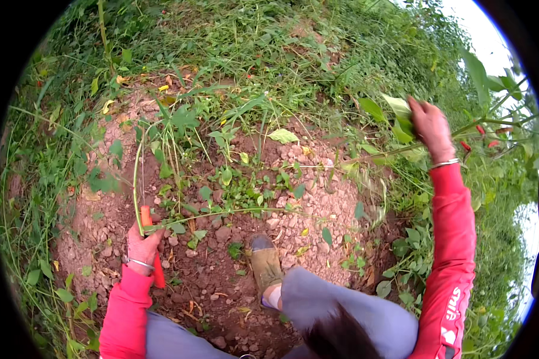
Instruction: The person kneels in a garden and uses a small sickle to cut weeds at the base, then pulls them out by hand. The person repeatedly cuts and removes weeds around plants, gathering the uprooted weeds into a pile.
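My left hand is low on the left, closed around the orange-red handle of a tool and a green plant stem. The stem curves upward from my fist. Whether the thin line beside it is the tool's blade, I cannot tell. Stretched out to the upper right, my right hand grips broad green leaves, one turned to its pale underside. Just behind that hand runs a long leafy stem. Slim red pods, like chillies, show on the plant to its right.
Cloddy reddish soil with small weeds lies before me. My shoe stands on it, below a thin trailing stem. Dense grass and weeds border the soil. A tall stalk rises at the upper left.
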Action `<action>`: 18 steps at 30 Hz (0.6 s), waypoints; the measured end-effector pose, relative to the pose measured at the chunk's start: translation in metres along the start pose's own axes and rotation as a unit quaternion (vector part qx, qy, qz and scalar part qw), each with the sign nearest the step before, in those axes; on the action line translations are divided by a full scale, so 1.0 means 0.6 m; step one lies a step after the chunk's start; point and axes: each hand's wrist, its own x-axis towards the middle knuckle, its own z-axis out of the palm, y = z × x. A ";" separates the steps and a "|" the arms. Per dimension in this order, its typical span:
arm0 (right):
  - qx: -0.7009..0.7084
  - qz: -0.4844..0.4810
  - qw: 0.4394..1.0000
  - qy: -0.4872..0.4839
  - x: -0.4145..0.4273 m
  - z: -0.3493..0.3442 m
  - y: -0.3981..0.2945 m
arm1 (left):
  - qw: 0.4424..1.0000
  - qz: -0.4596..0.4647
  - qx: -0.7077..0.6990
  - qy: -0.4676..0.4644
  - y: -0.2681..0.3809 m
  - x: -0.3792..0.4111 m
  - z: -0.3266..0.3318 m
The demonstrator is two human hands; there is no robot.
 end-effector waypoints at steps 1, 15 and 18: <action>0.080 -0.125 0.985 0.091 0.002 0.056 -0.031 | 1.000 0.017 0.005 0.006 -0.007 0.013 0.010; -0.442 -0.022 0.897 -0.019 0.050 0.129 0.238 | 0.992 0.083 0.092 0.002 -0.081 0.043 -0.003; -0.420 -0.017 0.907 0.015 0.030 0.135 0.256 | 0.974 0.141 0.179 -0.006 -0.081 0.038 -0.032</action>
